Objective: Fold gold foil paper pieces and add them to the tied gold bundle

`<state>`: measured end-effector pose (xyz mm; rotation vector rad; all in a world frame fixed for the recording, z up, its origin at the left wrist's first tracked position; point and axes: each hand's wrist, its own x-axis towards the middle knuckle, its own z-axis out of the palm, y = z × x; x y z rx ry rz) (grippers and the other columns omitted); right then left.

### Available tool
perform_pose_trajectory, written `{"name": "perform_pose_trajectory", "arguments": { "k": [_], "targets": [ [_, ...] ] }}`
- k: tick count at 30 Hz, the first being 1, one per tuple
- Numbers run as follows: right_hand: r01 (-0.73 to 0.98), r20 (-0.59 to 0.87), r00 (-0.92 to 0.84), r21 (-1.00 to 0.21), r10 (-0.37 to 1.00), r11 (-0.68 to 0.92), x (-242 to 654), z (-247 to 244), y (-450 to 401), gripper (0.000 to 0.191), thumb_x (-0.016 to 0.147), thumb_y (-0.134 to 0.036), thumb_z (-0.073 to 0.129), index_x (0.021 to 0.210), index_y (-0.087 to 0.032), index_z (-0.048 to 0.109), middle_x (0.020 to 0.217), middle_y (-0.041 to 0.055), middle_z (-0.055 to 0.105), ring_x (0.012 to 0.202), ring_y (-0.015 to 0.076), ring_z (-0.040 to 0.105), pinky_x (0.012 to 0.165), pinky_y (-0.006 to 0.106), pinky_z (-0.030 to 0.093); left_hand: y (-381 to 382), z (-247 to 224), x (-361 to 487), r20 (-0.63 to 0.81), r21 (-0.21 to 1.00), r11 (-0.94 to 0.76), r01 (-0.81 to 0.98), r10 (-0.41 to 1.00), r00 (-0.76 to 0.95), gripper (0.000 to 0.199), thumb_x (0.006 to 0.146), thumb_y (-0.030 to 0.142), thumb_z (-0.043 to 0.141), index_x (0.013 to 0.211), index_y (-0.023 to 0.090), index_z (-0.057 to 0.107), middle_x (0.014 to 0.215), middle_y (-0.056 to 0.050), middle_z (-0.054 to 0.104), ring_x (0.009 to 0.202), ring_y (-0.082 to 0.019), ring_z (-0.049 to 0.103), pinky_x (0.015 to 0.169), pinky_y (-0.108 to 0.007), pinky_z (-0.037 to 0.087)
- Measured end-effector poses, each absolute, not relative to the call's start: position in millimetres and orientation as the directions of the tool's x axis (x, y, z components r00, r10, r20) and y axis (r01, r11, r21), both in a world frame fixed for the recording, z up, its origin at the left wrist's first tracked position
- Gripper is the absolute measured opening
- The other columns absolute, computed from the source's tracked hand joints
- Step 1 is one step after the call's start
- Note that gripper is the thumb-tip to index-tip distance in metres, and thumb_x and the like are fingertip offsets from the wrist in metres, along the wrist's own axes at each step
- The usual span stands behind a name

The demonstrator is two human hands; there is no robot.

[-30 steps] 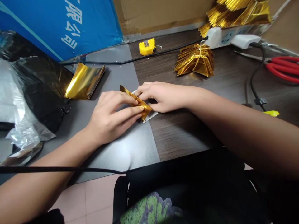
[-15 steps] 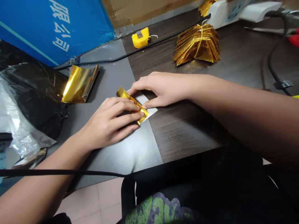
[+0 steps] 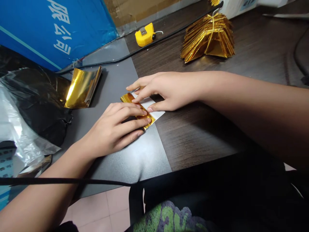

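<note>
A gold foil paper (image 3: 126, 97), partly folded with a white side (image 3: 158, 115) showing, lies on the table where the grey and dark wood surfaces meet. My left hand (image 3: 118, 124) rests flat over its gold strip, fingers stretched out and pressing on it. From the right, my right hand (image 3: 160, 91) touches the paper, its thumb on the white part near the gold edge and its fingers spread towards the far end. Left of them lies a curved stack of gold foil paper (image 3: 82, 87). A bundle of folded gold paper (image 3: 210, 38), tied in the middle, stands farther back.
A yellow tape measure (image 3: 145, 34) lies near the back, beside a black cable (image 3: 166, 40) crossing the table. A blue box (image 3: 79, 29) and black plastic bag (image 3: 36, 100) are on the left. A white power strip (image 3: 238, 8) sits at the back right.
My right hand's fingers have lifted and spread a little towards the far end of the paper. More white shows beside the gold strip. My left hand stays on it; the view has shifted slightly.
</note>
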<state>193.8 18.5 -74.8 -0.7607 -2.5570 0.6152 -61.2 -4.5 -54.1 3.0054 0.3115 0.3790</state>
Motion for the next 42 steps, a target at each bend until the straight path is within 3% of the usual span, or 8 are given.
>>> {"name": "perform_pose_trajectory", "arguments": {
  "k": [10, 16, 21, 27, 42],
  "targets": [
    [0.399, 0.257, -0.761, -0.539, 0.596, 0.741, 190.6, -70.3, 17.2, 0.033, 0.085, -0.024, 0.074, 0.118, -0.025, 0.074, 0.130, -0.0014, 0.070, 0.127, 0.0274, 0.062, 0.107, 0.048, 0.049, -4.1, -55.0, -60.7, 0.220, 0.117, -0.980, 0.160, 0.183, 0.958, 0.034, 0.097, 0.022, 0.065, 0.130, 0.019, 0.064, 0.126, -0.012, 0.071, 0.123, -0.026, 0.065, 0.105, -0.043, 0.050],
    [0.365, 0.272, -0.769, -0.556, 0.579, 0.747, 189.6, -69.7, 15.3, 0.023, 0.084, -0.017, 0.074, 0.105, -0.024, 0.077, 0.120, -0.0036, 0.073, 0.123, 0.0241, 0.064, 0.106, 0.043, 0.049, -5.2, -53.8, -59.3, 0.203, 0.107, -0.981, 0.160, 0.179, 0.963, 0.032, 0.098, 0.023, 0.062, 0.131, 0.020, 0.062, 0.128, -0.011, 0.071, 0.123, -0.025, 0.065, 0.105, -0.041, 0.049],
    [0.388, 0.241, -0.793, -0.507, 0.559, 0.769, 190.3, -70.0, 16.2, 0.032, 0.088, -0.012, 0.064, 0.115, -0.025, 0.075, 0.129, -0.0042, 0.070, 0.128, 0.0237, 0.061, 0.108, 0.045, 0.048, -5.4, -54.4, -59.1, 0.197, 0.102, -0.983, 0.156, 0.173, 0.965, 0.034, 0.099, 0.021, 0.062, 0.133, 0.019, 0.061, 0.129, -0.011, 0.071, 0.125, -0.026, 0.065, 0.106, -0.044, 0.048],
    [0.396, 0.224, -0.816, -0.455, 0.533, 0.797, 192.9, -68.2, 16.7, 0.032, 0.093, -0.015, 0.060, 0.123, -0.017, 0.071, 0.142, 0.0058, 0.064, 0.133, 0.0248, 0.058, 0.112, 0.040, 0.046, -5.1, -55.8, -59.8, 0.209, 0.092, -0.985, 0.146, 0.162, 0.964, 0.035, 0.099, 0.021, 0.062, 0.133, 0.018, 0.061, 0.130, -0.011, 0.071, 0.128, -0.026, 0.063, 0.108, -0.044, 0.047],
    [0.388, 0.241, -0.812, -0.457, 0.532, 0.800, 193.8, -70.5, 16.7, 0.036, 0.096, -0.018, 0.057, 0.129, -0.019, 0.068, 0.144, 0.0056, 0.062, 0.133, 0.0249, 0.057, 0.112, 0.040, 0.045, -4.2, -56.5, -59.7, 0.197, 0.143, -0.981, 0.128, 0.155, 0.968, 0.035, 0.099, 0.019, 0.059, 0.134, 0.016, 0.060, 0.132, -0.013, 0.069, 0.131, -0.025, 0.062, 0.114, -0.044, 0.045]
  ]
}}
